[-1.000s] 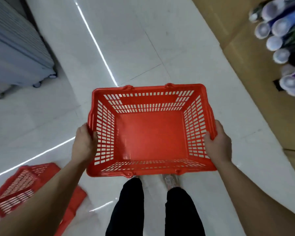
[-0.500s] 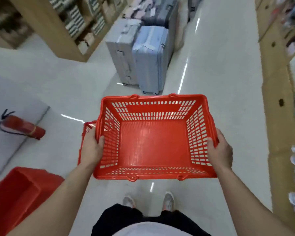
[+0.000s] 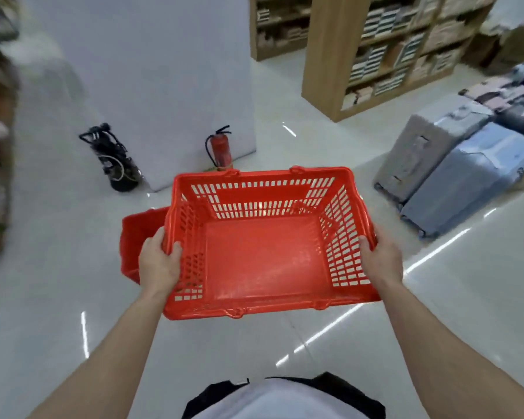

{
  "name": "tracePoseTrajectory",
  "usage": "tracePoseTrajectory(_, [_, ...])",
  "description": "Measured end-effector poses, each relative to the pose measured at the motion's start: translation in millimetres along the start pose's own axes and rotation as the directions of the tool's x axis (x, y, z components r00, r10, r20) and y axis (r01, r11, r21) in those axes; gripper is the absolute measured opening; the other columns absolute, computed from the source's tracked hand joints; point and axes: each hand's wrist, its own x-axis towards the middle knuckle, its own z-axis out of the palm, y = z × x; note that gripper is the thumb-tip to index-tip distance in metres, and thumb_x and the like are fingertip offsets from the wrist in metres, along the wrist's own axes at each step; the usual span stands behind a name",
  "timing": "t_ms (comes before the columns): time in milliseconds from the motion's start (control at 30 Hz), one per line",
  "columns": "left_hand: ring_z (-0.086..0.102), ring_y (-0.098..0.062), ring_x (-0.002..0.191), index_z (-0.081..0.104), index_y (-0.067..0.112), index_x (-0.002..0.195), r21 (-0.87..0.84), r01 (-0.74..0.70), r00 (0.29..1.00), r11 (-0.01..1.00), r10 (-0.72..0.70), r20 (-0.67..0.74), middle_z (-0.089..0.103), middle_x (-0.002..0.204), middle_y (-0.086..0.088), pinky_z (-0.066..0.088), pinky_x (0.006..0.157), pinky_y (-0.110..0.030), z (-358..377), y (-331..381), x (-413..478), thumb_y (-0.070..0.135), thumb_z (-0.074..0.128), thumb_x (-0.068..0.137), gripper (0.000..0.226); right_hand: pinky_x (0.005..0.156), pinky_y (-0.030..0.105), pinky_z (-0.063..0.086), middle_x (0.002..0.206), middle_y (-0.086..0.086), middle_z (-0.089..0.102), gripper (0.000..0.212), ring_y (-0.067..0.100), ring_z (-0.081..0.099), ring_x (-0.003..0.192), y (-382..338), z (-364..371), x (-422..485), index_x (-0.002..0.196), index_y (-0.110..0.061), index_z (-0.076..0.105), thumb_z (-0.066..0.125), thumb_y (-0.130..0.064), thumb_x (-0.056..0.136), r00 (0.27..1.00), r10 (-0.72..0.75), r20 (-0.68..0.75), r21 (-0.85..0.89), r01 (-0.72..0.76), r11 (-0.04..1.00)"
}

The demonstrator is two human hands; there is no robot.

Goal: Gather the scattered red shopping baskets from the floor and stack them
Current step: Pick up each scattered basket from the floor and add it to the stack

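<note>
Right now, held basket: a red shopping basket (image 3: 262,255), empty and upright, is carried in the air above the floor (image 3: 436,313) in front of the person.
Left hand: the left hand (image 3: 158,264) is closed over the basket's left rim, thumb inside the slatted wall, fingers outside.
Right hand: the right hand (image 3: 381,261) is closed over the right rim in the same way, thumb inside.
Second basket: another red basket (image 3: 133,240) sits lower down, just beyond the left hand, mostly hidden behind the held one.
Behind: a red fire extinguisher (image 3: 220,148) stands against a white pillar (image 3: 164,86); a black tangled object (image 3: 112,158) is to its left.
Right side: grey and blue suitcases (image 3: 454,179) stand on the floor, with wooden shelving (image 3: 375,52) further back.
</note>
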Motion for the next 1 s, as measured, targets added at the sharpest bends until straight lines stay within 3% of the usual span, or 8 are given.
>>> tracePoseTrajectory(233, [0.056, -0.014, 0.082, 0.067, 0.023, 0.115, 0.023, 0.173, 0.970, 0.985, -0.167, -0.175, 0.063, 0.094, 0.003, 0.041, 0.071, -0.028, -106.2, -110.2, 35.5, 0.016, 0.063, 0.089, 0.027, 0.097, 0.041, 0.047, 0.126, 0.011, 0.067, 0.047, 0.034, 0.062, 0.114, -125.6, 125.9, -8.4, 0.140, -0.016, 0.053, 0.058, -0.020, 0.094, 0.970, -0.190, 0.152, 0.023, 0.189, 0.982])
tracePoseTrajectory(400, [0.060, -0.022, 0.092, 0.066, 0.019, 0.120, 0.044, 0.291, 0.936, 0.956, -0.275, -0.219, 0.066, 0.106, -0.006, 0.046, 0.084, -0.036, -131.2, -160.5, 81.3, 0.018, 0.063, 0.088, 0.032, 0.081, 0.041, 0.050, 0.107, 0.019, 0.071, 0.043, 0.040, 0.066, 0.096, -186.8, 203.2, 14.9, 0.136, -0.011, 0.053, 0.057, -0.017, 0.093, 0.927, -0.300, 0.224, -0.035, 0.315, 0.948])
tracePoseTrajectory(633, [0.061, -0.032, 0.104, 0.059, 0.012, 0.129, 0.103, 0.456, 0.871, 0.884, -0.418, -0.259, 0.063, 0.116, -0.013, 0.051, 0.093, -0.049, -122.8, -198.6, 161.7, 0.021, 0.060, 0.092, 0.037, 0.079, 0.042, 0.051, 0.104, 0.015, 0.071, 0.038, 0.038, 0.067, 0.092, -236.0, 322.0, 83.4, 0.132, -0.018, 0.052, 0.052, -0.023, 0.094, 0.884, -0.292, 0.366, 0.003, 0.312, 0.950])
tracePoseTrajectory(800, [0.061, -0.030, 0.106, 0.055, 0.014, 0.133, 0.139, 0.547, 0.827, 0.825, -0.508, -0.242, 0.062, 0.120, -0.010, 0.051, 0.093, -0.049, -102.1, -221.0, 212.3, 0.018, 0.058, 0.095, 0.038, 0.078, 0.043, 0.052, 0.104, 0.015, 0.071, 0.043, 0.039, 0.067, 0.091, -255.5, 401.1, 131.9, 0.137, -0.021, 0.049, 0.051, -0.024, 0.094, 0.858, -0.270, 0.438, -0.023, 0.310, 0.950])
tracePoseTrajectory(1000, [0.066, -0.025, 0.100, 0.053, 0.019, 0.135, 0.073, 0.640, 0.765, 0.765, -0.625, -0.156, 0.065, 0.120, -0.005, 0.056, 0.087, -0.050, -56.1, -262.6, 274.6, 0.019, 0.053, 0.097, 0.038, 0.071, 0.028, 0.044, 0.098, 0.002, 0.071, 0.039, 0.026, 0.066, 0.080, -247.0, 480.4, 166.1, 0.132, -0.027, 0.049, 0.051, -0.024, 0.094, 0.869, -0.246, 0.430, -0.008, 0.276, 0.961])
